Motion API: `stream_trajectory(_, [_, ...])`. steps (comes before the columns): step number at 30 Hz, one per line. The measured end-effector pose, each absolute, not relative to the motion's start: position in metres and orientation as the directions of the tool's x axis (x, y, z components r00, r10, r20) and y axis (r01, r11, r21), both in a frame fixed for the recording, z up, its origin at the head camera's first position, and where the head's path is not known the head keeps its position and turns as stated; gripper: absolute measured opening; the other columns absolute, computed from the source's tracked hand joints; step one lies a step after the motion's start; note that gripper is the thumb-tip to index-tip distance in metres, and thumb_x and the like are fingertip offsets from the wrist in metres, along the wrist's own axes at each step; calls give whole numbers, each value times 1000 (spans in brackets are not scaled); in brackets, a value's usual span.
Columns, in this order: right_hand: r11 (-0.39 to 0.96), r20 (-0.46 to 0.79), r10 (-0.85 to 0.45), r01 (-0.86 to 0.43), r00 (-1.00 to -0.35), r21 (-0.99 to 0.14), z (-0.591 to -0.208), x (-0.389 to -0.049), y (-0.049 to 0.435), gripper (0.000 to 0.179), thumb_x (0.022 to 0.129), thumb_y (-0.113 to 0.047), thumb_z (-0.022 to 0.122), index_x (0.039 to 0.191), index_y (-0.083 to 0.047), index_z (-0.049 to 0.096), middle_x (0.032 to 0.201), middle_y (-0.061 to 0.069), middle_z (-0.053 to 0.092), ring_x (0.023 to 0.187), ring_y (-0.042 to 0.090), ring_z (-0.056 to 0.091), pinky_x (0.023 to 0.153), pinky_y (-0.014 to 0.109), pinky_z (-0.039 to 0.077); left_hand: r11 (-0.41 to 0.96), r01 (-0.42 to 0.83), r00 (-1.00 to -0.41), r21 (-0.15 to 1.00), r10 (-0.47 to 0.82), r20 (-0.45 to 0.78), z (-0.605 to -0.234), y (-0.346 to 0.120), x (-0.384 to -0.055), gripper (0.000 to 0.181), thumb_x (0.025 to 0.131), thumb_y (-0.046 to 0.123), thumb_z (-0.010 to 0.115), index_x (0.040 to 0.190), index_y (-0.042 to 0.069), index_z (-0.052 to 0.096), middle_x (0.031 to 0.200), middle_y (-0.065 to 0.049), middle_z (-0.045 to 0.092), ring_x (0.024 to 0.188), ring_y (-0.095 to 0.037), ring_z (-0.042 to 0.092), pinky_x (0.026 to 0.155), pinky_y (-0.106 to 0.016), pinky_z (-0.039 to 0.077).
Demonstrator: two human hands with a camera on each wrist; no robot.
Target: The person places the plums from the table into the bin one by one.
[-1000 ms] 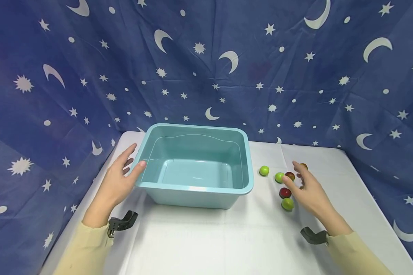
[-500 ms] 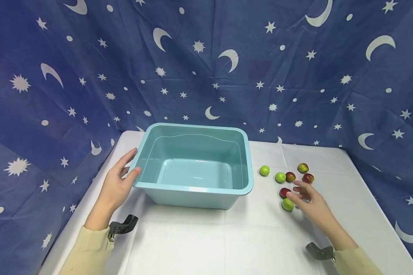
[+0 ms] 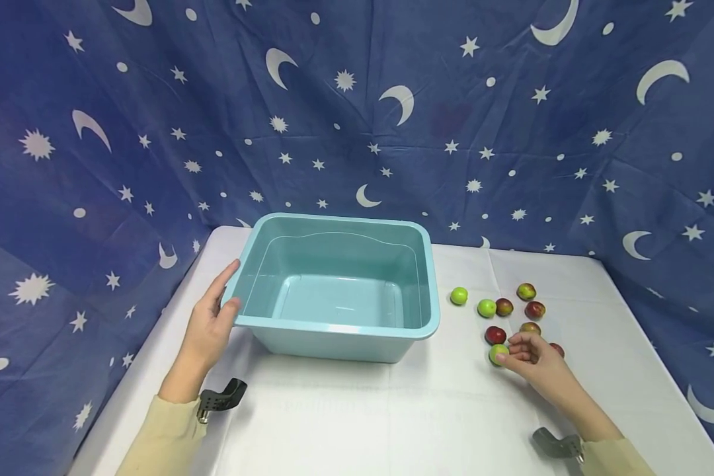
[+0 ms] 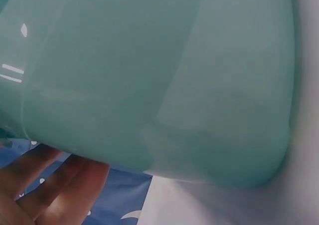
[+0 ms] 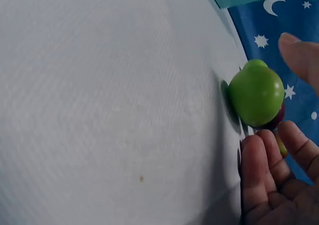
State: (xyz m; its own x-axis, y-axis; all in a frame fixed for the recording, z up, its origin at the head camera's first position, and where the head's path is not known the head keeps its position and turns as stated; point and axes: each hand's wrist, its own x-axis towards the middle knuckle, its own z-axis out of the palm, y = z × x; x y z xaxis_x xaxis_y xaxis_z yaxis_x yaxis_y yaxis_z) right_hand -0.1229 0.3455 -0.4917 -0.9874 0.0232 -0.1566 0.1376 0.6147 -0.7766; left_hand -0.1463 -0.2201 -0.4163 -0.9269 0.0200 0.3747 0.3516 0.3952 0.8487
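Observation:
My left hand is at the left side of a pale teal plastic basin, thumb and fingertips at its rim. In the left wrist view the fingers lie against the basin's outer wall, their tips partly hidden. My right hand reaches around a small green round fruit, thumb on the near side. The right wrist view has a gap between thumb and that green fruit, with the other fingers close below it. Just behind it sits a dark red plum-like fruit.
Two more green fruits, one green fruit near the basin, lie farther back. Several reddish fruits, among them a red one, are scattered around my right hand. A white cloth covers the table, and a blue star-patterned curtain stands behind.
My right hand has drawn back toward me and lowered beside the nearest green fruit, uncovering reddish fruits behind. My left hand has shifted slightly nearer and come against the basin's rim. The basin stays put.

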Motion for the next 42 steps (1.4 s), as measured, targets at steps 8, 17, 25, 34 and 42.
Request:
stream_trajectory(8, [550, -179, -2, 149, -984, -822, -498, -123, 353, 65, 84, -38, 75, 124, 3, 45, 111, 15, 54, 92, 16, 57, 73, 22, 53, 429, 311, -935, 848, -23, 355, -415, -216, -147, 58, 96, 8, 39, 150, 29, 37, 153, 0, 34, 136, -26, 33, 105, -45, 33])
stream_trajectory(17, [596, -178, 11, 150, -984, -789, -499, -124, 352, 61, 83, -43, 75, 121, -1, 53, 106, 12, 58, 88, 17, 57, 70, 22, 53, 455, 278, -946, 846, -25, 325, -415, -215, -145, 58, 98, 10, 33, 152, 33, 32, 155, -2, 30, 130, -32, 36, 92, -58, 39])
stream_trajectory(25, [648, -173, 17, 142, -985, -748, -500, -125, 352, 63, 83, -49, 72, 123, -2, 56, 105, 10, 60, 88, 18, 58, 70, 22, 52, 454, 269, -948, 849, -31, 317, -415, -214, -145, 59, 98, 9, 33, 152, 34, 32, 154, -2, 30, 129, -31, 36, 91, -57, 38])
stream_trajectory(34, [626, -205, 37, 182, -978, -758, -498, -125, 353, 65, 84, -51, 69, 125, -3, 55, 110, 12, 59, 90, 20, 57, 69, 24, 52, 453, 282, -945, 846, -24, 327, -414, -212, -145, 60, 97, 8, 32, 152, 31, 32, 155, -4, 30, 130, -33, 35, 92, -59, 37])
stream_trajectory(42, [577, -182, 1, 149, -983, -803, -476, -128, 347, 59, 88, -47, 67, 125, -4, 51, 112, 13, 60, 91, 19, 59, 69, 29, 52, 463, 263, -949, 847, -35, 314, -415, -211, -142, 60, 97, 8, 32, 152, 33, 32, 155, -3, 29, 130, -32, 35, 93, -58, 38])
